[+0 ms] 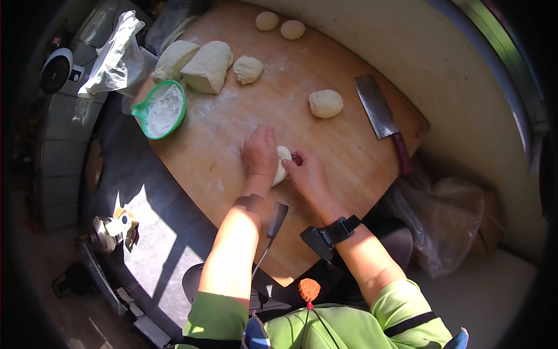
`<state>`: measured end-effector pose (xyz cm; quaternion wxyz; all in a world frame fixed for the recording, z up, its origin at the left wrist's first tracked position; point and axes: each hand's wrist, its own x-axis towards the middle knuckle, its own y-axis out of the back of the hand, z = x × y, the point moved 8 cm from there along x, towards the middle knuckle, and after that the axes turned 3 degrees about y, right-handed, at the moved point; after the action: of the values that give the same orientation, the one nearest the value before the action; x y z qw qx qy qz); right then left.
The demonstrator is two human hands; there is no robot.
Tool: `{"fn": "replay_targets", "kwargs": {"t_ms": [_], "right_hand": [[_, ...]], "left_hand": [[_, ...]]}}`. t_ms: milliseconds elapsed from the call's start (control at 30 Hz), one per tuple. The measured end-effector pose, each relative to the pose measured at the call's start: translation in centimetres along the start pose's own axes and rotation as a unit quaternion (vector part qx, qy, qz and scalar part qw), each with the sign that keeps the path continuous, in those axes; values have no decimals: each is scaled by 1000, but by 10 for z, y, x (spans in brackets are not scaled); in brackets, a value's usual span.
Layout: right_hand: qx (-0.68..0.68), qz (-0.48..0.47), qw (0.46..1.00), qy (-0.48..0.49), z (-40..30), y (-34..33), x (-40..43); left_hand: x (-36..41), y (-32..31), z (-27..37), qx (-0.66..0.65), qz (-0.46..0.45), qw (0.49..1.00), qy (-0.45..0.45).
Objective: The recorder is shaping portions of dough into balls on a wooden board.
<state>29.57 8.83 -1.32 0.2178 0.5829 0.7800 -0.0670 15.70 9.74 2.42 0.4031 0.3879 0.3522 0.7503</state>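
A small piece of dough lies on the wooden board between my two hands. My left hand rests against its left side, palm partly over it, fingers pointing away from me. My right hand pinches its right edge between thumb and fingers. Beyond them sit a rough dough ball and a smaller dough lump. Two large dough pieces, a cut block and a rounded one, lie at the board's upper left. Two smooth dough balls are at the far edge.
A green plastic scoop of flour stands at the board's left edge. A cleaver lies at right, its handle over the edge. A wall borders the board's far right side. A clear plastic bag is right of my right arm.
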Motion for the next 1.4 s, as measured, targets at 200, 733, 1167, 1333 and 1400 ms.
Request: {"fn": "replay_targets", "kwargs": {"t_ms": [200, 733, 1167, 1333, 1400], "right_hand": [[-104, -22, 946, 307, -34, 4, -39], [-17, -26, 999, -35, 8, 1, -4], [-38, 38, 970, 237, -3, 6, -55], [-28, 54, 993, 106, -6, 15, -48], [-53, 14, 996, 65, -2, 7, -39]], "left_hand": [[-61, 14, -19, -282, -59, 924, 252], [0, 2, 5, 36, -11, 999, 17], [-69, 20, 17, -68, -23, 997, -8], [-31, 9, 4, 34, 22, 999, -9], [-15, 2, -3, 53, 22, 998, 1]]}}
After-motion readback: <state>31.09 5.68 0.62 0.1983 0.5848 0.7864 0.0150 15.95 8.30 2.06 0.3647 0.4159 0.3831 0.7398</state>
